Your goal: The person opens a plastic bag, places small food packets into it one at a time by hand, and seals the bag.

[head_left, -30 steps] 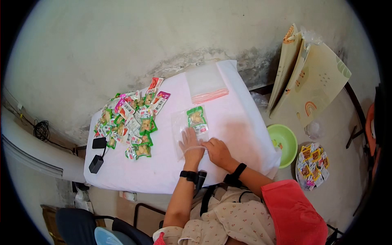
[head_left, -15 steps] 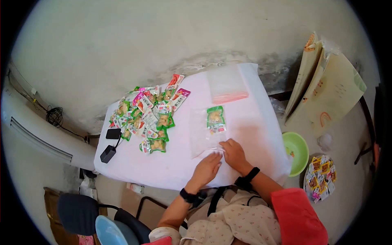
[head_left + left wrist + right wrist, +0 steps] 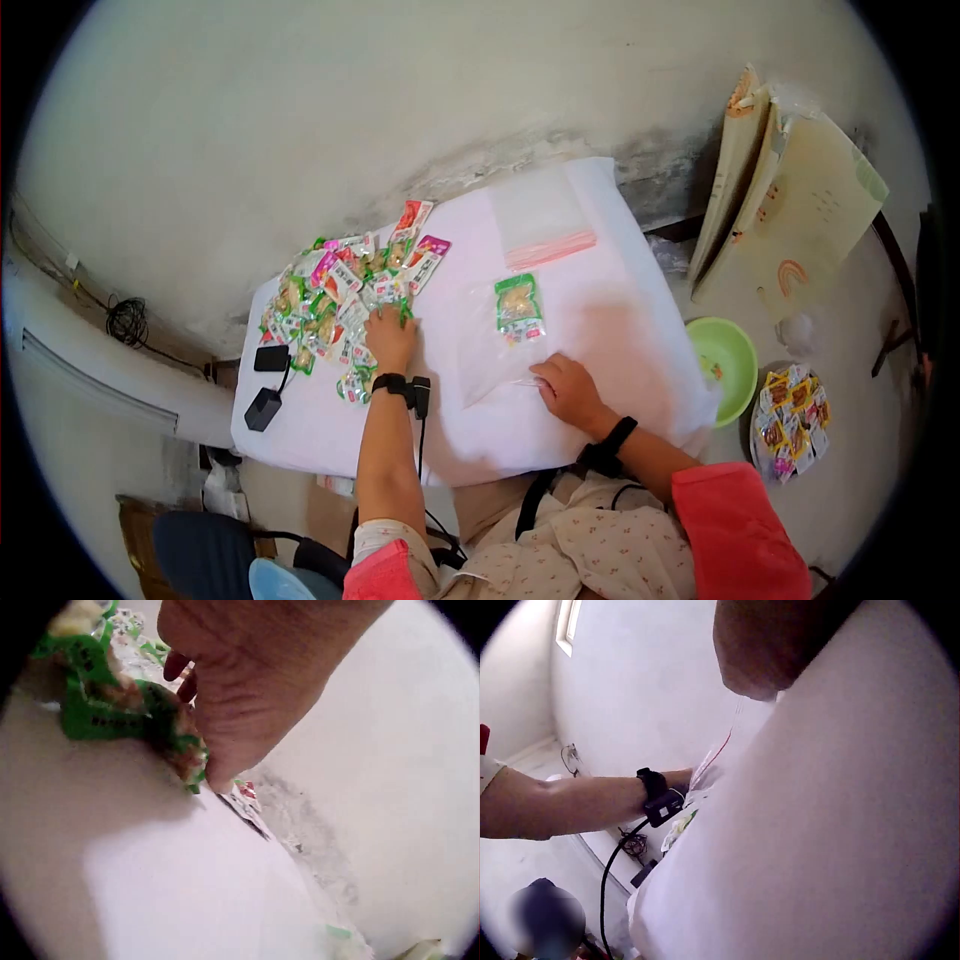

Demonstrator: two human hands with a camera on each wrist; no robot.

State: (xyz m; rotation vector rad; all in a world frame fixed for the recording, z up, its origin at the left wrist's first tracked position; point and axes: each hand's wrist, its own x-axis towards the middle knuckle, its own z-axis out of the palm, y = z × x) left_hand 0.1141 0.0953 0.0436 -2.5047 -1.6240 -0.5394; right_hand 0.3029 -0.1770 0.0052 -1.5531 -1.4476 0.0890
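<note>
A clear plastic bag [image 3: 485,365] lies flat on the white-covered table, with a green-edged snack packet [image 3: 518,300] in its far right part. My right hand [image 3: 572,390] pinches the near right corner of the bag, its fingers curled. At the pile of snack packets [image 3: 330,300], my left hand [image 3: 392,340] reaches down over the near right side. The left wrist view has its thumb against the edge of a green-edged packet [image 3: 105,712], with bent fingers behind; I cannot tell whether they grip it.
Flat clear bags with red edges [image 3: 545,225] lie at the table's far side. A black box [image 3: 263,408] and a dark flat device [image 3: 271,358] sit at the left. On the floor at right are a green basin [image 3: 735,385] and a container of yellow packets [image 3: 790,425].
My left hand first lay on the bag, then drew back to its near edge, and is now left at the packet pile. My right hand stays at the bag's near edge.
</note>
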